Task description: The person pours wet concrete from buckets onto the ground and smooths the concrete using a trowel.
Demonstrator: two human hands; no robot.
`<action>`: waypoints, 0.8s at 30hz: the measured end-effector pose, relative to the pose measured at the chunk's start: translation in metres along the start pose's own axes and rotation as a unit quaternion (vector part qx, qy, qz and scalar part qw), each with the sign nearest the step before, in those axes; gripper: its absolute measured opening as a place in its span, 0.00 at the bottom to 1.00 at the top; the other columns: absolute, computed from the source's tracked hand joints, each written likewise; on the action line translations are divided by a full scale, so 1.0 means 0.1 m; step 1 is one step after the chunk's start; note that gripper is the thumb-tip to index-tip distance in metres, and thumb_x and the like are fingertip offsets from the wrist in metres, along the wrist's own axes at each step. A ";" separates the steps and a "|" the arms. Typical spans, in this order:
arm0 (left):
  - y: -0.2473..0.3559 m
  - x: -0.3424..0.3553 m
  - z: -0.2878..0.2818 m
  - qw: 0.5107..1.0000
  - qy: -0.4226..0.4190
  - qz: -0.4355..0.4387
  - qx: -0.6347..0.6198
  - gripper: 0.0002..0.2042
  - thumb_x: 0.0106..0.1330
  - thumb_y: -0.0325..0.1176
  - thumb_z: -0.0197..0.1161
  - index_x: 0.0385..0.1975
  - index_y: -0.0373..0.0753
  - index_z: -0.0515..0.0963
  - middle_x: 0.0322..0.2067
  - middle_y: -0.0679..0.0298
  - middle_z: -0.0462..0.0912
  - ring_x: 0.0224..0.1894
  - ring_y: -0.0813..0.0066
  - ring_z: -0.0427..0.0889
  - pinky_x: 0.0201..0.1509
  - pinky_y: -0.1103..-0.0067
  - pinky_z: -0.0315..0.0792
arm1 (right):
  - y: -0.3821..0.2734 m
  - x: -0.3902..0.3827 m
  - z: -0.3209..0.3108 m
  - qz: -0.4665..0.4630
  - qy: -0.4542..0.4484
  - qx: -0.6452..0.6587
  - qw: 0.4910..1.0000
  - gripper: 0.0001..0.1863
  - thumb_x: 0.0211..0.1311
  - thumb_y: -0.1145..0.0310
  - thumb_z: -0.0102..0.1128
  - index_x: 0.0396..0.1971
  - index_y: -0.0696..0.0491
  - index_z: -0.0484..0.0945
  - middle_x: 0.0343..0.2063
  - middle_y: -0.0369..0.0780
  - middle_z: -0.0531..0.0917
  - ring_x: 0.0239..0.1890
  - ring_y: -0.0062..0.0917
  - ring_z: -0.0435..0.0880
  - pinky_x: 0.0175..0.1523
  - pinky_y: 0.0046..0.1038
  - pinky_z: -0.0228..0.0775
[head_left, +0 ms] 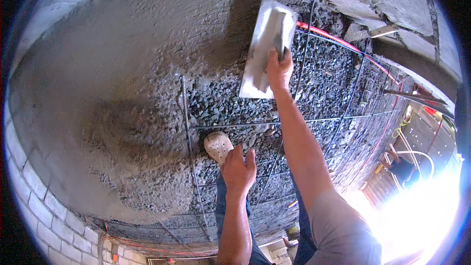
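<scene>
Around us, block walls [54,225] hold the floor bed like a wide basin, and we see two fillings in it. Grey wet concrete [113,44] takes up the left side, smoother toward the far wall and rough and lumpy along its inner edge. Loose dark gravel [221,100] lies exposed on the right, with thin metal bars [245,124] crossing over it in a grid; one bar runs along the concrete's edge.

Our right hand [279,71] is clamped on the handle of a flat rectangular steel trowel [255,64]. The trowel is at the far side of the bed, over the border between concrete and gravel; we cannot tell whether its blade touches either. Beyond it, a red tube [333,37] runs off to the right.

Our left hand [239,169] is in front of a light, perforated clog [216,146], its thumb apart from the fingers. Its palm is hidden, so we cannot tell whether it is closed.
</scene>
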State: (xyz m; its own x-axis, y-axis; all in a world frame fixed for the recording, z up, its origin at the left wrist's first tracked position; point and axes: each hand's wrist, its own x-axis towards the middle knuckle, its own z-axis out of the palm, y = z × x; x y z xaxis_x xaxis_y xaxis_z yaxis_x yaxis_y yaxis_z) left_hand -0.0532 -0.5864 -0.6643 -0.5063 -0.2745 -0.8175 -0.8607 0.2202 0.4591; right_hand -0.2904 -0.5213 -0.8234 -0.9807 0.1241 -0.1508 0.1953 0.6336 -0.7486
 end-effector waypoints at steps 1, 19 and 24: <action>-0.03 -0.01 0.00 1.000 -0.008 -0.007 0.004 0.21 0.65 0.44 0.54 0.45 0.29 0.73 0.41 0.41 0.78 0.45 0.43 0.77 0.49 0.59 0.70 | -0.04 -0.06 0.01 0.012 -0.031 -0.012 0.999 0.16 0.58 0.65 0.57 0.42 0.59 0.72 0.29 0.49 0.81 0.30 0.40 0.81 0.40 0.36 0.72; 0.00 -0.04 0.11 0.999 0.035 0.026 0.016 0.19 0.65 0.42 0.54 0.42 0.30 0.73 0.35 0.44 0.79 0.39 0.43 0.79 0.44 0.59 0.72 | -0.58 -0.13 0.32 -0.014 -0.090 -0.069 0.993 0.23 0.60 0.61 0.53 0.52 0.57 0.67 0.37 0.60 0.79 0.41 0.56 0.78 0.47 0.46 0.70; -0.12 -0.03 0.16 0.995 0.076 0.061 0.020 0.16 0.65 0.41 0.55 0.38 0.31 0.73 0.33 0.45 0.79 0.36 0.43 0.78 0.40 0.57 0.71 | -0.78 -0.12 0.67 -0.025 -0.045 -0.058 0.997 0.25 0.60 0.62 0.52 0.55 0.57 0.63 0.39 0.60 0.78 0.43 0.57 0.77 0.49 0.47 0.69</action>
State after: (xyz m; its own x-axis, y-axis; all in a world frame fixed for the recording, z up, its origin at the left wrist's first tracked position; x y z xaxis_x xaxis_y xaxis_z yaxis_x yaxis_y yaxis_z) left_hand -0.0408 -0.5735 -0.6724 -0.6116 -0.3814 -0.6931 -0.7911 0.2961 0.5352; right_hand -0.2941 -0.6230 -0.8069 -0.9840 0.0255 -0.1765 0.1401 0.7226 -0.6769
